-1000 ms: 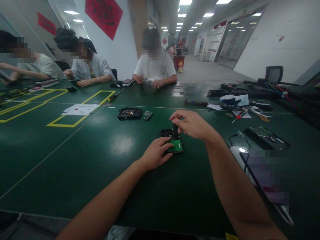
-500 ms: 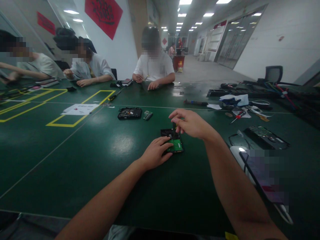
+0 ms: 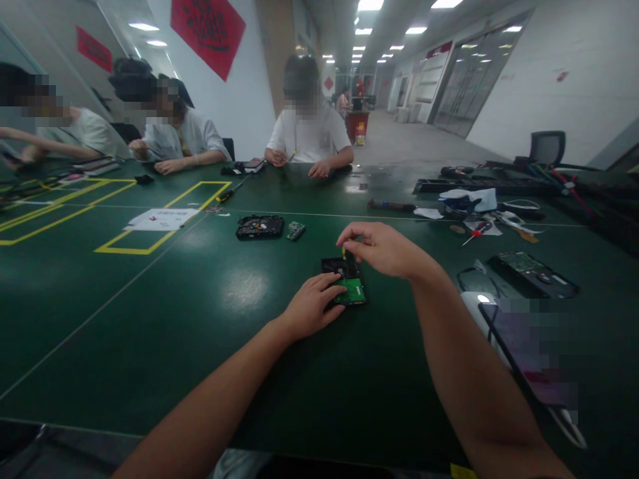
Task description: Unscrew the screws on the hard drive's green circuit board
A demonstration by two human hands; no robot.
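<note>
A small hard drive (image 3: 355,291) lies on the green table with its green circuit board facing up. My left hand (image 3: 312,306) steadies it from the left, fingers spread over the board and thumb along the near edge. Above the drive, my right hand (image 3: 382,249) pinches a screwdriver (image 3: 344,253) with a yellow and black handle. The screwdriver stands upright, pointing down at the drive; its tip is too small to make out. Beyond the drive are an opened hard drive (image 3: 259,227) and a small circuit board (image 3: 295,231).
To the right lie another hard drive (image 3: 533,274), a red screwdriver (image 3: 480,229), cloths (image 3: 468,199) and a tablet-like device (image 3: 524,352). Farther off are a dark tool (image 3: 392,205), a yellow screwdriver (image 3: 227,194) and a paper sheet (image 3: 160,219). Several people sit around the table.
My right fingers have shifted slightly around the screwdriver handle, and more of its yellow shows. My left hand and the drive stay put. The person opposite has moved a hand slightly.
</note>
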